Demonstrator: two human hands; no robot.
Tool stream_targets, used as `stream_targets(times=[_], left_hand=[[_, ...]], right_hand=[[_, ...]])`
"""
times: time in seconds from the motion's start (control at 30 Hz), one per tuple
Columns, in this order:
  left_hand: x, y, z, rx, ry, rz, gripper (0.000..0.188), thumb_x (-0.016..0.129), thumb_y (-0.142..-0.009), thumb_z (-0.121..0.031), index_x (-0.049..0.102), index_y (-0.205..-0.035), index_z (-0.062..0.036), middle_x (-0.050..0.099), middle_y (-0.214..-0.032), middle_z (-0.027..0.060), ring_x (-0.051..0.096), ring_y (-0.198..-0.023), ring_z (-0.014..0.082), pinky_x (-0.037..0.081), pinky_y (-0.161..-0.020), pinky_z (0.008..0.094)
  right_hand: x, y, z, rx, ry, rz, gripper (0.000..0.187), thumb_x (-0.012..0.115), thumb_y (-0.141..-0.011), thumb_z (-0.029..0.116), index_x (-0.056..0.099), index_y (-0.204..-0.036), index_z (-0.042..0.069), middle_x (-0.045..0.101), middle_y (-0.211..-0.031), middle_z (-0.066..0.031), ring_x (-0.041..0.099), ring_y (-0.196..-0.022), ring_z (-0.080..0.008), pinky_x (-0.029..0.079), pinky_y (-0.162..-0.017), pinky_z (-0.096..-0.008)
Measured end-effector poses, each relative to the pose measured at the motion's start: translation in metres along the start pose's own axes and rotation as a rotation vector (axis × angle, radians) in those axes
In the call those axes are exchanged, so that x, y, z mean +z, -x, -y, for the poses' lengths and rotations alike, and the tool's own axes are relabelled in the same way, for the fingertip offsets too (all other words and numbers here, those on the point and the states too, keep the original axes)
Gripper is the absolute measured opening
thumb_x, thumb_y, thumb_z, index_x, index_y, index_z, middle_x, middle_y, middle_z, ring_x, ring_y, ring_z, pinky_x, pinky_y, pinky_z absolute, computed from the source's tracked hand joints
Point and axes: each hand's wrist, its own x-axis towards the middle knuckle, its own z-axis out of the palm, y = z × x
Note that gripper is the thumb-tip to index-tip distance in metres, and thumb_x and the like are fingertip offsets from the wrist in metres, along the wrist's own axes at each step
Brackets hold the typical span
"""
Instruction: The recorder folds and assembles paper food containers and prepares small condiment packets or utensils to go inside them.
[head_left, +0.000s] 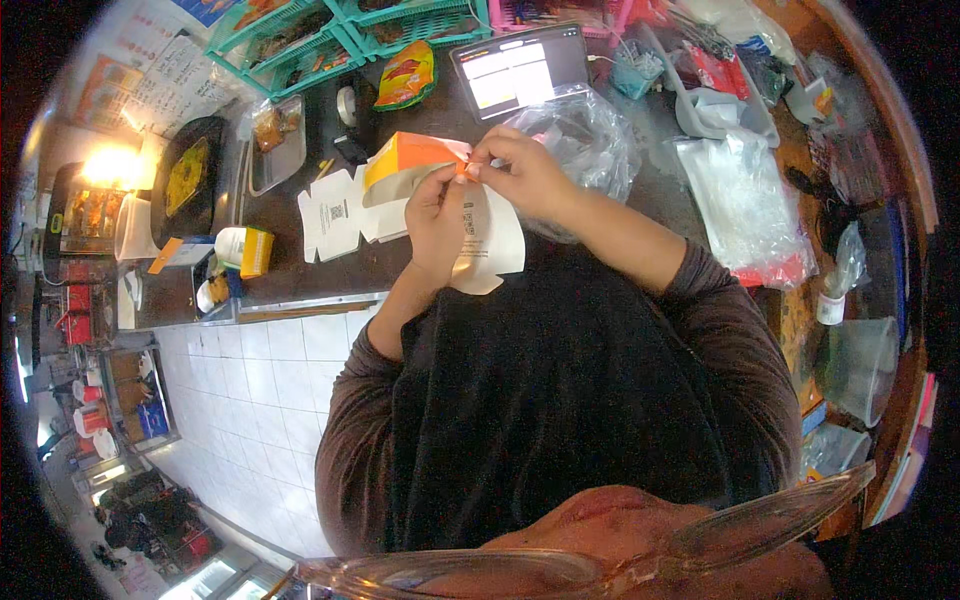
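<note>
Both of my hands are at the front of the dark table, on a partly folded orange and yellow cardboard box (415, 150). My left hand (438, 220) pinches its near edge, thumb and fingertips close together. Just right of it, my right hand (522, 172) grips the same corner with its fingertips, where a small orange tab shows between the two hands. Beneath the hands, a white card flap (495, 240) with small dark print hangs over the table's front edge; I cannot tell whether it belongs to the same box. More white flat cartons (332, 213) lie to the left.
A lit tablet (525, 75) stands behind my hands, beside a crumpled clear plastic bag (590, 140). A yellow and orange packet (407, 77) and teal baskets (290, 45) are at the back. Clear bags (740, 195) lie at right; a metal tray (277, 145) sits at left.
</note>
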Motion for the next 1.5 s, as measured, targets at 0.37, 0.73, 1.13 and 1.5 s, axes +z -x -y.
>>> stream_targets(times=[0.37, 0.73, 1.13, 1.5], left_hand=[[-0.002, 0.002, -0.012, -0.205, 0.051, 0.162, 0.018, 0.044, -0.089, -0.014, 0.052, -0.099, -0.0016, 0.056, -0.087, 0.0020, 0.051, -0.081, 0.0078, 0.041, -0.073, 0.0223], [-0.007, 0.004, 0.003, -0.115, -0.109, 0.206, 0.030, 0.042, -0.090, -0.016, 0.047, -0.116, -0.0008, 0.054, -0.105, 0.0072, 0.050, -0.097, 0.0145, 0.038, -0.086, 0.0267], [-0.007, 0.012, -0.012, -0.187, -0.039, 0.135, 0.028, 0.050, -0.086, -0.016, 0.052, -0.110, -0.0019, 0.056, -0.103, 0.0052, 0.051, -0.095, 0.0134, 0.039, -0.084, 0.0259], [0.002, 0.011, -0.009, -0.005, 0.076, 0.092, 0.022, 0.056, -0.081, -0.006, 0.057, -0.103, -0.0020, 0.058, -0.091, 0.0005, 0.052, -0.082, 0.0076, 0.041, -0.073, 0.0217]], right_hand=[[-0.007, 0.001, 0.005, 0.038, 0.161, 0.104, 0.013, 0.062, -0.072, 0.011, 0.058, -0.081, 0.002, 0.052, -0.077, -0.0073, 0.054, -0.074, -0.0180, 0.044, -0.063, -0.0284], [-0.004, 0.001, 0.002, 0.058, 0.096, 0.099, 0.013, 0.060, -0.070, 0.007, 0.059, -0.081, 0.001, 0.055, -0.082, -0.0081, 0.055, -0.077, -0.0205, 0.044, -0.067, -0.0292], [-0.017, 0.001, 0.026, 0.001, 0.265, 0.194, 0.011, 0.061, -0.070, 0.012, 0.060, -0.078, 0.004, 0.057, -0.081, -0.0085, 0.057, -0.076, -0.0248, 0.046, -0.065, -0.0328], [-0.015, 0.005, 0.026, -0.088, 0.318, 0.184, 0.011, 0.060, -0.073, 0.013, 0.060, -0.078, 0.003, 0.056, -0.079, -0.0097, 0.056, -0.077, -0.0259, 0.045, -0.067, -0.0344]])
